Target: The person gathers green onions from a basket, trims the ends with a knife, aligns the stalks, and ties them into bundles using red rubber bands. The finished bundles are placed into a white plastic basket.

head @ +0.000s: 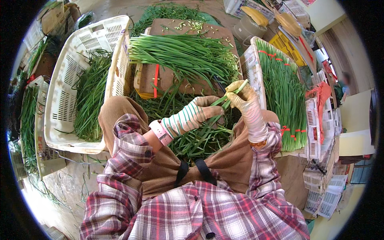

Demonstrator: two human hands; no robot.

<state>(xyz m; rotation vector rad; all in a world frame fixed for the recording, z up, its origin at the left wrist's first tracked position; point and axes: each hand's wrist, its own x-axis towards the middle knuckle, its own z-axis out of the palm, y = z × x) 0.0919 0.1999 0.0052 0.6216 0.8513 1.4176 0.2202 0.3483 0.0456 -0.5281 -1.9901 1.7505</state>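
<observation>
My left hand (196,114), in a green-striped knit glove with soiled fingers, has its thumb and fingers around a few green chive stalks (221,101). The thumb and fingertips of my right hand (244,100), also gloved, pinch the same stalks near their pale ends, which point up to the right. Leaf ends hang below the left fingers. Just beyond my hands, a thick pile of chives (180,54) lies across a brown board (192,25), pale ends to the left. A heap of loose leaves (195,141) fills the space between my knees.
At left, a white plastic crate (63,105) holds loose chives (93,102). The crate (250,64) at right is packed with chive bundles (282,96) tied with red bands. A red strip (156,81) hangs over the board's near edge. A bucket (249,30) stands behind.
</observation>
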